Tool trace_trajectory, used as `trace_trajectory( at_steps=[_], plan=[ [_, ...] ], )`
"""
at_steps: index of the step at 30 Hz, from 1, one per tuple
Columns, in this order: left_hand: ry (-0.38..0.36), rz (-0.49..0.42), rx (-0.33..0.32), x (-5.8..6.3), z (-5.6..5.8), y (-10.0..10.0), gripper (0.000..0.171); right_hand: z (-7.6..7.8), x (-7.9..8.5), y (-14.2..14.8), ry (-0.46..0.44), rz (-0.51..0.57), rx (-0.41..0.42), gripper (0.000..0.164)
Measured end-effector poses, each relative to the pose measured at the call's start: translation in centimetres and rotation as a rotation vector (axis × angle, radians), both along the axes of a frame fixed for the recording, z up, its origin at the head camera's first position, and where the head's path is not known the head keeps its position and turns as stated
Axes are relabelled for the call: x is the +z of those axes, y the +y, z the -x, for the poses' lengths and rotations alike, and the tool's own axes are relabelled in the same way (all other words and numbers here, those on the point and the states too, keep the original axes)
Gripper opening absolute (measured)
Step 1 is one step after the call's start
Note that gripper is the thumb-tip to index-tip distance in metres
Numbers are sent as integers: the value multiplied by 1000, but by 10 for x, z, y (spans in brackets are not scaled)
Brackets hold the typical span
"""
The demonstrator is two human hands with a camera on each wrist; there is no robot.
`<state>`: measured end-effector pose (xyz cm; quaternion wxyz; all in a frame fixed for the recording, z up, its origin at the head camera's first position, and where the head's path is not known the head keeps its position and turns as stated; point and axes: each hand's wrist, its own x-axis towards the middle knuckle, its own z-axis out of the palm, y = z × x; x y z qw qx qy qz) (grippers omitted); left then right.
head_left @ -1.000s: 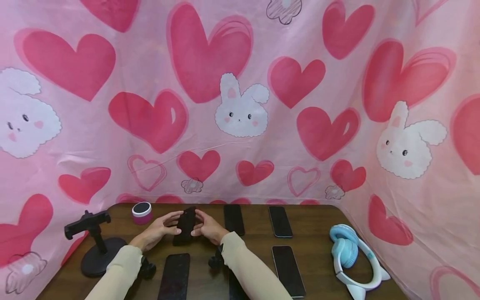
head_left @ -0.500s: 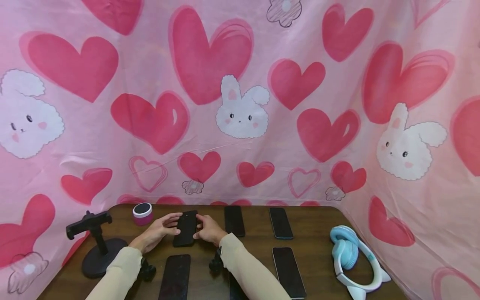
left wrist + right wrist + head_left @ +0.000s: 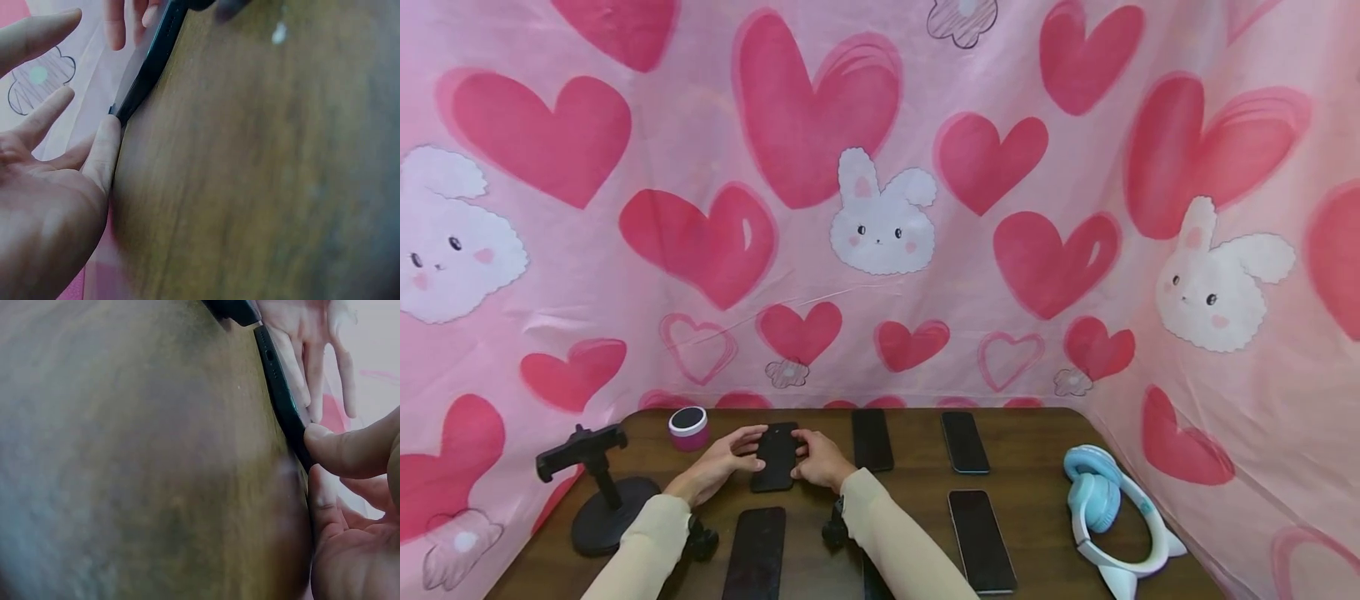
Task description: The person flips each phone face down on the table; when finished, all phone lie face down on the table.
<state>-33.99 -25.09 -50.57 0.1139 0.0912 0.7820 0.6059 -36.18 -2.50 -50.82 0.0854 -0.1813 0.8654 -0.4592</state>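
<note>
A black smartphone (image 3: 775, 458) lies on the dark wooden table, its back with a small camera spot facing up, between my two hands. My left hand (image 3: 721, 462) is at its left edge with fingers fairly straight. In the left wrist view, one fingertip of that hand touches the corner of the phone (image 3: 150, 72). At the opposite edge, my right hand (image 3: 822, 463) pinches the phone. The right wrist view shows the right thumb (image 3: 350, 450) on the edge and another finger low beside it. Just in front lies another dark phone (image 3: 757, 550).
Several more phones lie about, including one at the back (image 3: 872, 439) and one at the right (image 3: 981, 542); another is partly under my right forearm. A black phone stand (image 3: 606, 508) and a pink-and-white round container (image 3: 688, 429) are left; blue-and-white headphones (image 3: 1093, 500) are right.
The phone between my hands was tilted upright a second ago and has been lowered flat onto the table. My hands have shifted only slightly; the right fingers stay at its right edge.
</note>
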Motion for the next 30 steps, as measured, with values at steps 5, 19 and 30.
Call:
trace_trajectory(
  at_steps=[5, 19, 30],
  plan=[
    [-16, -12, 24, -4, -3, -3, 79, -2, -5, -3, 18, 0, 10, 64],
    [-6, -1, -10, -2, -3, -2, 80, -3, -8, -3, 20, 44, 1, 59],
    [-2, -4, -3, -1, -2, 2, 79, 0, -8, 0, 47, 14, 1, 57]
  ],
)
